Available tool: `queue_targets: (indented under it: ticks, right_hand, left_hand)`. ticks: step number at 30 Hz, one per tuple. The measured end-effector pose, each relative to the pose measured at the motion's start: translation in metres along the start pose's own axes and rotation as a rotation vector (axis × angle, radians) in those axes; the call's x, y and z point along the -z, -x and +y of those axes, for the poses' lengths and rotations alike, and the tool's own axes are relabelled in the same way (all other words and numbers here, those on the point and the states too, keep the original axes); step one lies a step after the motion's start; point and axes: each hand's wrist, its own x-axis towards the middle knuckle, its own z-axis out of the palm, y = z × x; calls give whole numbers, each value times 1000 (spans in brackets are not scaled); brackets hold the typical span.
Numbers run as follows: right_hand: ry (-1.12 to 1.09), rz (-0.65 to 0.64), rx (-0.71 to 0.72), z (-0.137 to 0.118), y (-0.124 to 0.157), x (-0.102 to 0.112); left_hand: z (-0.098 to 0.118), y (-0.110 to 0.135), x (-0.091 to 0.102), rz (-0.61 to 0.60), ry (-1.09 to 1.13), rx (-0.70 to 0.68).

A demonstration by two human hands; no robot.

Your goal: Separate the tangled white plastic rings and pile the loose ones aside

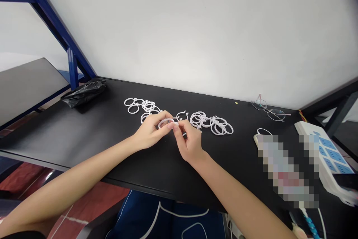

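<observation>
On the black table (84,138), near its front edge, the two hands meet: left hand (151,131) and right hand (190,142) each pinch one white ring (166,121) at the fingertips, wrists angled inward. Loose rings (213,122) lie scattered just behind. Far left sits a crumpled black bag (84,93), contents hidden.

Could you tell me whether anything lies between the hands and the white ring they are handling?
Nothing visible does. The left hand and right hand both pinch the white ring at their fingertips, just above the black table; the loose rings lie behind it.
</observation>
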Motion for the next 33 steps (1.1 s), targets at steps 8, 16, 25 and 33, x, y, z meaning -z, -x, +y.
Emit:
queue_targets:
  ticks: [8,16,25,33]
  right_hand:
    - [2,-124,54,1,-2,3]
    - [40,-170,16,1,-3,2]
    - [94,-170,-96,2,-4,-1]
    - [50,-215,-101,3,-4,-1]
  left_hand:
    - [1,-1,1,-73,59,-9]
    - [-1,-2,1,-69,111,52]
    - [-6,-4,-1,-17,206,61]
    - [-10,-4,1,-28,168,117]
